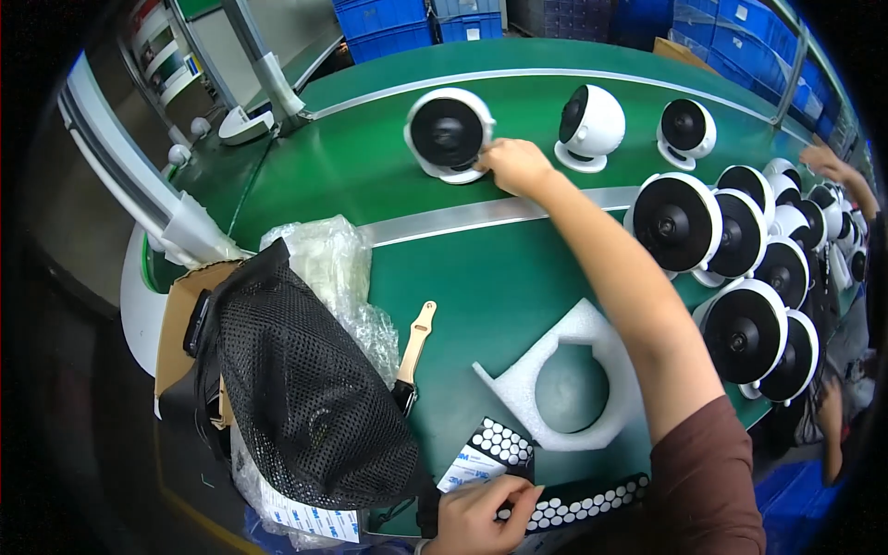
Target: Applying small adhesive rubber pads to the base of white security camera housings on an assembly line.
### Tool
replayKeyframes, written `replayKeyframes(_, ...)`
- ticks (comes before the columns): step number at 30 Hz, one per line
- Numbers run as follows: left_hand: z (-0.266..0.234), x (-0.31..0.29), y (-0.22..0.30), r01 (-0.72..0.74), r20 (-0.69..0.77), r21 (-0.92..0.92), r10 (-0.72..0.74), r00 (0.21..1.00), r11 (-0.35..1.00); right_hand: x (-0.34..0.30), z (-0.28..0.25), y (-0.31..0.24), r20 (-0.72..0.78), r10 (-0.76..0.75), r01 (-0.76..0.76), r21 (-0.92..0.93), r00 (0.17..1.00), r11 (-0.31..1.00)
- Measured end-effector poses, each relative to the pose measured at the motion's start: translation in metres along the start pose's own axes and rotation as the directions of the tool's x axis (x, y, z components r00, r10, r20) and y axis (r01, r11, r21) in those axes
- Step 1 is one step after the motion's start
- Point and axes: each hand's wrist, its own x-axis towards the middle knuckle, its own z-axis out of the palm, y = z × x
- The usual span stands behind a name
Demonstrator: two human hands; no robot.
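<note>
At the far side of the green conveyor belt, my right hand (515, 166) closes on the lower right of a white ball-shaped device (448, 135) with a round black face and a white stand. The device's face is slightly blurred. My left hand (486, 516) is low at the near edge, thumb and forefinger pinched together. What is between them, if anything, is too small to make out. It lies between a sheet with white round stickers (507, 440) and a black strip of white round stickers (592, 504). A white foam ring (523, 388) lies under my right forearm.
Two more white devices (592, 129) stand on the belt, and several others (740, 268) crowd the right. A black mesh bag (305, 388), a cardboard box (176, 342), clear plastic wrap (333, 268) and a watch (416, 347) lie left. Another person's hand (828, 164) shows far right.
</note>
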Motion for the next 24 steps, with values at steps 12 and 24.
replayKeyframes(12,0.003,-0.003,0.001,0.093,0.02,0.005,-0.093,0.995,0.996,-0.001,-0.098,0.039,-0.409,0.383,-0.453,-0.087,0.829,0.888)
replayKeyframes(24,0.0,-0.007,-0.002,0.219,0.068,0.035,-0.221,0.973,0.975,-0.017,-0.104,0.112,0.243,0.851,-0.885,0.128,0.465,0.447)
